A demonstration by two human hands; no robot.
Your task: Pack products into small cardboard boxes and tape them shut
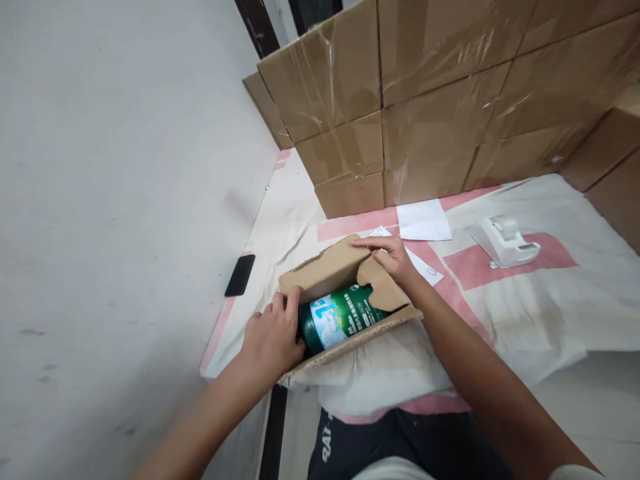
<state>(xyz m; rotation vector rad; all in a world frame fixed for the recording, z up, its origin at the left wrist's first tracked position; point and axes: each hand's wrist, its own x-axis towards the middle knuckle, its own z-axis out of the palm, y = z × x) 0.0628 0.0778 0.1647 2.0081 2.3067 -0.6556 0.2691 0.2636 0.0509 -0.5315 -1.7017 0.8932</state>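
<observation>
In front of me a small cardboard box (327, 268) lies open at the table's near edge. Inside it rests a green bottle (360, 309) on its side, with a white and blue label. My left hand (274, 333) grips the box's left end, fingers bent over the edge and close to the bottle. At the far right corner my right hand (389, 257) holds the box by its end flap (381, 285), index finger stretched along the rim. That notched flap leans inward and covers the bottle's right end.
Taped cardboard boxes (430, 127) form a tall stack behind the table. A white tape dispenser (505, 243) stands at the right, and white papers (425, 220) lie behind the box. A black phone (240, 275) is at the left edge, near the white wall (125, 167).
</observation>
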